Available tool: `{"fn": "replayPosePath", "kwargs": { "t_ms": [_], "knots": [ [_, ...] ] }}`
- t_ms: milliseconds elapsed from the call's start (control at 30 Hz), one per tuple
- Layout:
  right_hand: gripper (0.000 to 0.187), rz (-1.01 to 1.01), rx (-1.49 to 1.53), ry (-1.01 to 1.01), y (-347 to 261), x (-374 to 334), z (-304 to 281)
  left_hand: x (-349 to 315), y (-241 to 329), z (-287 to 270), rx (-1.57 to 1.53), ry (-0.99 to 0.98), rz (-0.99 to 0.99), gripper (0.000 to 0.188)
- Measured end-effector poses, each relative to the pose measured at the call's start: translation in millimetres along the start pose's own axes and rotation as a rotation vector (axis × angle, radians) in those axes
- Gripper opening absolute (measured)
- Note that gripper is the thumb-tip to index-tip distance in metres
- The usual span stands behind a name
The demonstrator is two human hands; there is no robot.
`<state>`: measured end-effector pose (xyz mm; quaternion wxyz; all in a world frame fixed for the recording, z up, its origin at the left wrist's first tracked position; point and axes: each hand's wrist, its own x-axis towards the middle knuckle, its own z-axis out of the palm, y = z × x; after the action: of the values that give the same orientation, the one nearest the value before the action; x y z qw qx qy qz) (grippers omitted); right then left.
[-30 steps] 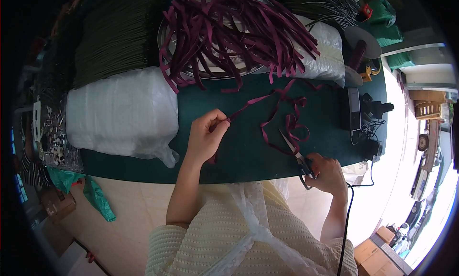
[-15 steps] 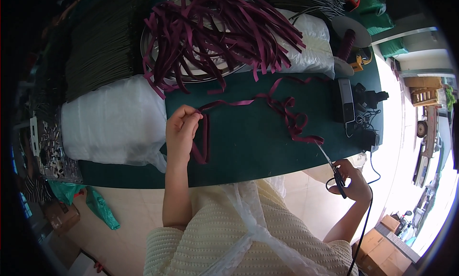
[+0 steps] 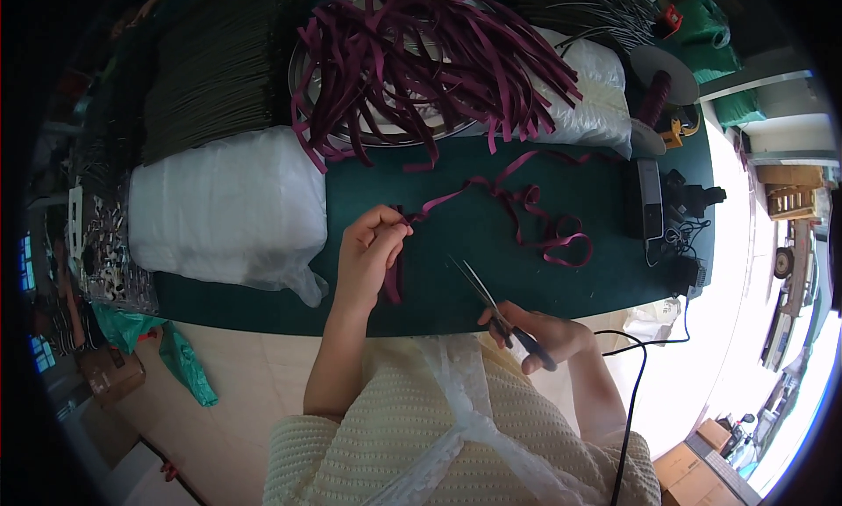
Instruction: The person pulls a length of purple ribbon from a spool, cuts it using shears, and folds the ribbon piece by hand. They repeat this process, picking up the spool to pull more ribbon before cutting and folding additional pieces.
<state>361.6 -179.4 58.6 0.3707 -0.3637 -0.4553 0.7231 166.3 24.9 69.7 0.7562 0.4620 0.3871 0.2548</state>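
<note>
Seen from the head camera, a metal tray (image 3: 396, 143) heaped with cut ribbons (image 3: 474, 59) stood on a green table (image 3: 465, 225) — a white plastic-wrapped bundle (image 3: 228, 203) to its left, a maroon spool (image 3: 653, 98) and a black box (image 3: 649, 199) to the right. The left hand (image 3: 373, 247) pinched a loose ribbon (image 3: 449, 195) curling across the tabletop; the right hand (image 3: 557, 333) gripped scissors (image 3: 498, 317) at the near edge — blades clear of the ribbon.

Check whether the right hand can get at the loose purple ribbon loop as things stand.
Probably yes: the loop lies on the green table beyond the right hand, with nothing visible between them. The scissors in that hand could hamper grasping, though.
</note>
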Motion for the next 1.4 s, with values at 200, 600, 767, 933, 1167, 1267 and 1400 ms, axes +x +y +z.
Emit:
{"fn": "replayPosePath", "kwargs": {
  "t_ms": [200,600,767,933,1167,1267,1400],
  "knots": [
    [0.072,0.055,0.234,0.058,-11.9,50.4,14.8,-12.0,9.0,-0.4,-0.001,0.055,0.033,0.007],
    [0.067,-0.043,0.266,0.127,-20.8,73.1,15.2,-19.0,8.4,3.6,0.066,-0.009,0.039,0.007],
    [0.065,-0.051,0.225,0.164,-21.3,72.6,15.9,-18.6,8.5,4.1,0.075,-0.025,0.008,0.009],
    [0.062,-0.062,0.076,0.170,-25.4,70.8,9.9,-19.0,9.5,4.7,0.069,-0.040,-0.008,0.009],
    [0.058,-0.069,0.057,0.210,-22.5,69.3,10.7,-18.8,10.0,7.7,0.057,-0.054,-0.004,0.009],
    [0.057,-0.067,0.059,0.222,-21.7,68.2,9.8,-17.0,9.2,8.2,0.049,-0.060,-0.015,0.009],
    [0.055,-0.071,0.045,0.246,-23.5,67.4,9.7,-16.3,7.7,7.9,0.041,-0.059,-0.021,0.010]
  ]
}}
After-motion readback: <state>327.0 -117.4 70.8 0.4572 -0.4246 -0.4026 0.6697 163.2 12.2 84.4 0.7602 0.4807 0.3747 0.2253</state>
